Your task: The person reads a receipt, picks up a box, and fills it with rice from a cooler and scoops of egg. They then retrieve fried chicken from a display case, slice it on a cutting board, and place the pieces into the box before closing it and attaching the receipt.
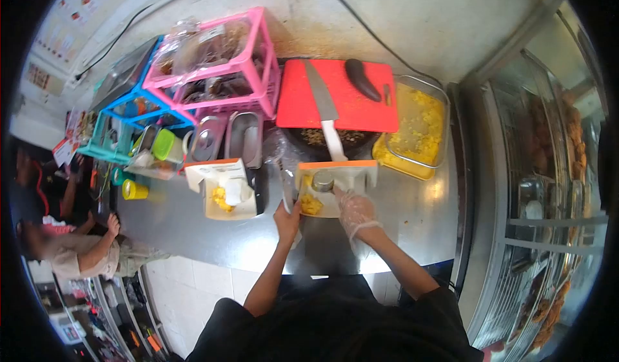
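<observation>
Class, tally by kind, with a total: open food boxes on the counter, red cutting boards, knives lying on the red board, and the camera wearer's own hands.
Open food boxes: 2 (left box, right box)
Red cutting board: 1
Knife: 1
Hands: 2 (left hand, right hand)
Total: 6

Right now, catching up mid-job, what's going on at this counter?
A person is working over an open box that has some yellow food in it. The gloved right hand seems to hold a small metal cup over the box, while the left hand is at its left side. A second open box stands to the left, also with yellow food inside. Behind, a knife lies across a red cutting board.
</observation>
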`<state>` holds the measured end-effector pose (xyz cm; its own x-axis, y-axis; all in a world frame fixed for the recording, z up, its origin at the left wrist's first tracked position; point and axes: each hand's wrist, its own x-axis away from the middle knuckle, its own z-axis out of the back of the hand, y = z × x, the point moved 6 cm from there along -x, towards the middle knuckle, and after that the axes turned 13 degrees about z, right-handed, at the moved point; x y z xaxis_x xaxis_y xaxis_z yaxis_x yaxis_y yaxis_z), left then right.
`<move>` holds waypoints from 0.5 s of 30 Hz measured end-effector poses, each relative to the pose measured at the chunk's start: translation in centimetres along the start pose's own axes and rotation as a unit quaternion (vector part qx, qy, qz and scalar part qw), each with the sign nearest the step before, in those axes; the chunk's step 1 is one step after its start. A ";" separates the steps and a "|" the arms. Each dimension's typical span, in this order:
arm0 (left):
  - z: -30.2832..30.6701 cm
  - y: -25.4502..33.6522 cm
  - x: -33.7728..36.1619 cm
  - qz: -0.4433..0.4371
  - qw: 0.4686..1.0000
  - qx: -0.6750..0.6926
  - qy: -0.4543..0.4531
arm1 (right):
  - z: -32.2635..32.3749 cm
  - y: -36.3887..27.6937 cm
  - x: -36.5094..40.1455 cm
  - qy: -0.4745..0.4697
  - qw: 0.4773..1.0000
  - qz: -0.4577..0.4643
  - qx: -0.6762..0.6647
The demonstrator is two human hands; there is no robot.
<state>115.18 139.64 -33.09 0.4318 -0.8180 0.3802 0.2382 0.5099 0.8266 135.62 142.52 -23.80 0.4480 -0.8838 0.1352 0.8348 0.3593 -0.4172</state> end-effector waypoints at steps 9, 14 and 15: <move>2.3 -1.9 0.9 0.099 0.980 0.157 -0.070 | 8.3 13.2 10.5 0.220 0.945 -0.229 -0.076; 2.8 -0.4 0.7 0.102 0.978 0.167 -0.076 | 7.4 22.6 4.6 0.049 0.919 -0.359 0.152; 2.9 -0.2 0.7 0.111 0.977 0.164 -0.077 | 5.7 22.8 3.2 0.060 0.927 -0.330 0.169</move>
<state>112.89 138.19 -31.79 0.2994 -0.7401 0.6021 -0.1485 0.5872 0.7957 157.95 149.55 -27.78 -0.2179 -0.9643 0.1504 0.9760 -0.2160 0.0295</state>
